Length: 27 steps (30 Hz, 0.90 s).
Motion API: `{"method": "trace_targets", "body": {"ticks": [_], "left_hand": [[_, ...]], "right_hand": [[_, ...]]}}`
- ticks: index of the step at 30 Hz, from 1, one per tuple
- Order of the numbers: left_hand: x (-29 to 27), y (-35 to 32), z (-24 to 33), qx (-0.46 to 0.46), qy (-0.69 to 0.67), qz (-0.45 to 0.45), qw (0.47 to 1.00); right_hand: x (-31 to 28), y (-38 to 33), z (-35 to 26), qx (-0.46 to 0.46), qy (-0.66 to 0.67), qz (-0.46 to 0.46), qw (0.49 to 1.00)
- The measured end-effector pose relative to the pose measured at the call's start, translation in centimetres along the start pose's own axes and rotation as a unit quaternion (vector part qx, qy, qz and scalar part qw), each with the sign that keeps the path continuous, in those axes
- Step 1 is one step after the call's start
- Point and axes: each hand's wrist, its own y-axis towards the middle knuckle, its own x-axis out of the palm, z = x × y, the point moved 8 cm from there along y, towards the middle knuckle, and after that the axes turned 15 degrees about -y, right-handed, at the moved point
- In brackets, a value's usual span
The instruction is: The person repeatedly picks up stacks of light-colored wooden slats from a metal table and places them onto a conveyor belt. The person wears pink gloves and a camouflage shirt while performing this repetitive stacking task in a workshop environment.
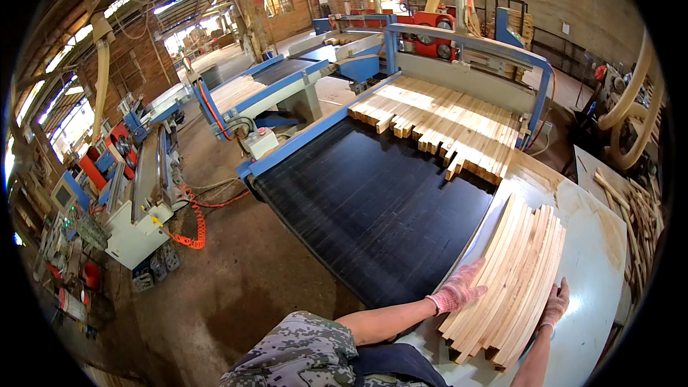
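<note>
A row of pale wooden strips (pixel 507 276) lies side by side on a smooth grey sheet-topped table (pixel 591 244) in front of me, their near ends uneven. Against the left side of the row rests my left hand (pixel 459 288), in a pinkish knit glove, its fingers stretched out over the outer strips. At the right side is my right hand (pixel 556 304), also gloved, with extended fingers along the outermost strip. Neither hand is wrapped round a single piece. The strips sit between both hands.
Left of the table runs a wide black conveyor belt (pixel 373 204) with blue side rails. More wooden strips (pixel 444 118) lie across its far part, under a blue frame (pixel 469 37). Loose sticks (pixel 641 222) are piled at the right. A coiled orange air hose (pixel 195 226) hangs beside machinery at left.
</note>
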Motion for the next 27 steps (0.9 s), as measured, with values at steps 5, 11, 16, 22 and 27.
{"method": "trace_targets", "body": {"ticks": [5,11,16,22,27], "left_hand": [[0.3,0.2,0.2,0.005,-0.014,-0.005,1.000],[-0.4,-0.3,0.0,0.019,-0.034,0.039,0.999],[0.1,0.0,0.5,0.033,-0.029,0.034,0.998],[0.0,0.1,0.0,0.037,-0.017,0.037,0.998],[-0.4,-0.2,0.8,0.035,-0.023,0.030,0.999]], "right_hand": [[-0.2,1.0,1.6,-0.012,-0.018,0.020,1.000],[-0.4,-0.5,-1.2,-0.024,0.006,0.014,1.000],[-0.8,0.0,0.3,-0.018,0.029,0.037,0.999],[-1.9,-1.1,-2.5,0.006,-0.020,0.009,1.000],[-1.4,-0.7,-1.6,-0.023,0.000,0.025,0.999]]}}
